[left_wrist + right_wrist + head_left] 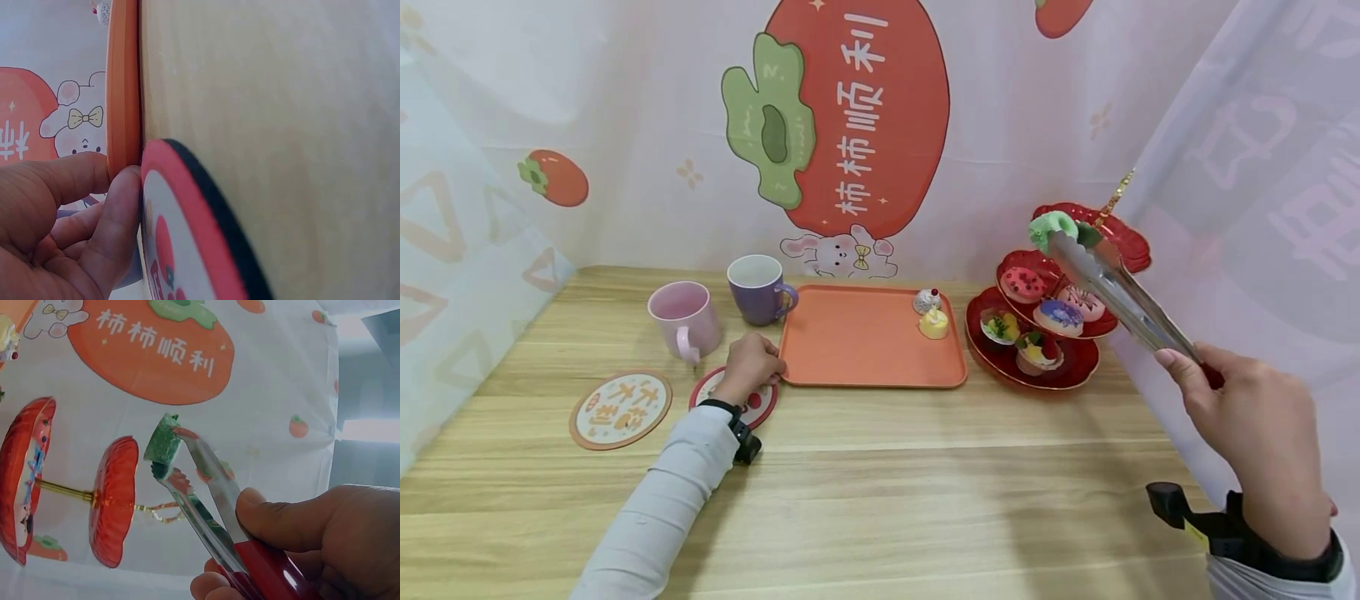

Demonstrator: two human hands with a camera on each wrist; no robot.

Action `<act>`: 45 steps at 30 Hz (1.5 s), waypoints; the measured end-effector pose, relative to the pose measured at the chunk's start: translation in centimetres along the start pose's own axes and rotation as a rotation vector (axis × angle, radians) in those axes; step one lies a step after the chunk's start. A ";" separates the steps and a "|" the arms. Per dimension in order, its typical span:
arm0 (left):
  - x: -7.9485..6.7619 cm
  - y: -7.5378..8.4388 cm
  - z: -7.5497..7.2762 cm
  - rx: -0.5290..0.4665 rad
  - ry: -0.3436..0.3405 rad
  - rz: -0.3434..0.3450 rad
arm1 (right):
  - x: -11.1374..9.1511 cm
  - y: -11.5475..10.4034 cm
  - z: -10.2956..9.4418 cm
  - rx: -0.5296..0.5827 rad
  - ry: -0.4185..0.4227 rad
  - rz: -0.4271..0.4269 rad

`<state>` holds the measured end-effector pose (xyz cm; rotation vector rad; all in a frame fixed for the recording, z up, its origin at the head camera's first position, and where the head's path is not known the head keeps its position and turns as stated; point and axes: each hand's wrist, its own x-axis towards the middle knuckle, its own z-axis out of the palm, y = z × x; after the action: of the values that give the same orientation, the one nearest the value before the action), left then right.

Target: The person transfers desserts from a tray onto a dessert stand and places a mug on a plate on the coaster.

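My left hand (748,367) pinches the front left corner of an orange tray (850,342) between thumb and finger, as the left wrist view shows up close. Metal tongs (215,515) with red handles are gripped by my right hand (1262,408). Between the tong tips is a small green cake (164,439), held in the air above the red tiered stand (1078,375). On the tray's right side sit a yellow cake (933,324) and a whitish cake with a red top (927,301). Several small cakes occupy the stand's lower two tiers.
A pink mug (685,317) and a purple mug (756,292) stand left of the tray. One round coaster (621,410) lies at the left; another, red-rimmed coaster (767,406) is partly under my left hand. A printed curtain (647,108) hangs behind the table.
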<state>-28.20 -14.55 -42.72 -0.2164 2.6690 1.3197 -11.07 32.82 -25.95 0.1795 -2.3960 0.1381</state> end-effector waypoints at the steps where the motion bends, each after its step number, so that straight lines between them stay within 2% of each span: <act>1: 0.1 -0.1 0.0 -0.002 -0.001 0.000 | 0.1 0.1 0.0 -0.003 -0.004 0.011; 12: 0.2 -0.2 0.0 0.002 0.006 0.011 | 1.6 0.9 0.2 -0.060 -0.105 0.139; 21: 0.3 -0.2 -0.1 -0.002 0.002 0.018 | 2.5 1.4 0.5 -0.056 -0.171 0.179; 27: 0.1 -0.2 -0.2 -0.004 -0.007 0.023 | 3.4 1.4 0.8 -0.067 -0.250 0.226; 35: 0.0 0.0 -0.1 -0.007 0.000 0.044 | 4.1 1.3 1.2 -0.070 -0.297 0.263; 45: -0.2 0.1 -0.2 -0.003 -0.005 0.017 | 4.2 1.5 1.4 -0.045 -0.339 0.318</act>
<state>-28.04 -14.60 -42.45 -0.1913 2.6705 1.3281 -15.33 33.70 -24.21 -0.2189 -2.7490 0.2144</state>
